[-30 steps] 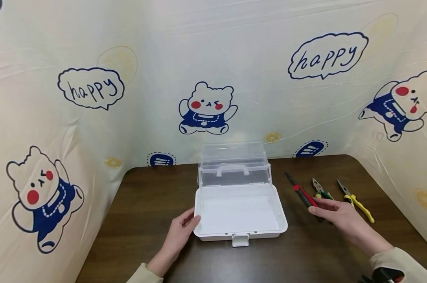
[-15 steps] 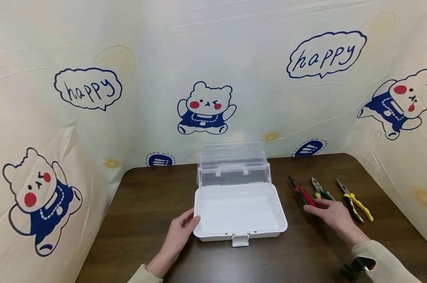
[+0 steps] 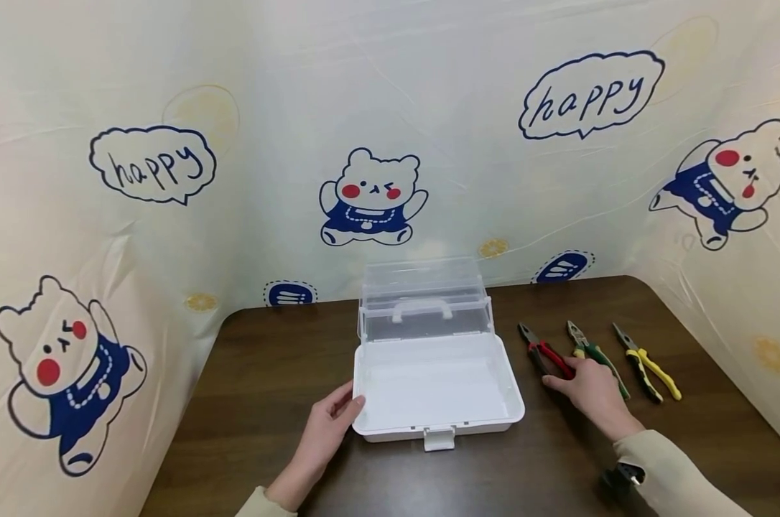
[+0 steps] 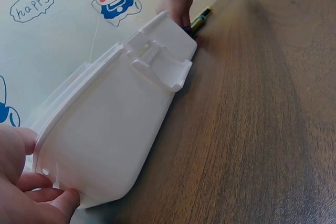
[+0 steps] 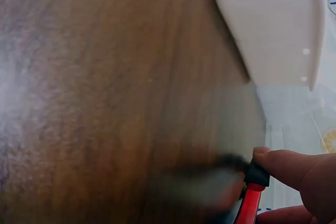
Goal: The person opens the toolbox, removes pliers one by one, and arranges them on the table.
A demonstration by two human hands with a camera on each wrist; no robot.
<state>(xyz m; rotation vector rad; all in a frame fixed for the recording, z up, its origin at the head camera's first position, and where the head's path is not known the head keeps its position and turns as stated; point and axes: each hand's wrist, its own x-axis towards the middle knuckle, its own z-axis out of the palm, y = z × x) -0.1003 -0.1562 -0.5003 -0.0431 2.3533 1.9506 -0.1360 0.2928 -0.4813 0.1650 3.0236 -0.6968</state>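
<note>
In the head view, a white plastic box (image 3: 437, 391) with a raised clear lid (image 3: 426, 291) stands in the middle of the table. My left hand (image 3: 325, 431) holds its left wall near the front corner, thumb over the rim; the left wrist view shows the fingers (image 4: 50, 190) against the outside. To the right of the box lie red-and-black pliers (image 3: 536, 350), jaws pointing away. My right hand (image 3: 593, 391) pinches their handles; in the right wrist view the thumb (image 5: 286, 166) touches the black end of a red handle (image 5: 249, 205). Part of the handles is hidden by the hand.
Green-handled pliers (image 3: 600, 357) lie just right of the red ones, partly behind my right hand. Further right are yellow-and-black long-nose pliers (image 3: 648, 368). A front latch (image 3: 439, 439) hangs from the box. A printed cloth (image 3: 467, 143) surrounds the brown table (image 3: 261, 373).
My right hand has moved left and lowered the red-and-black pliers to the table, where their handles now spread apart. My left hand stays on the box. The head view has shifted slightly.
</note>
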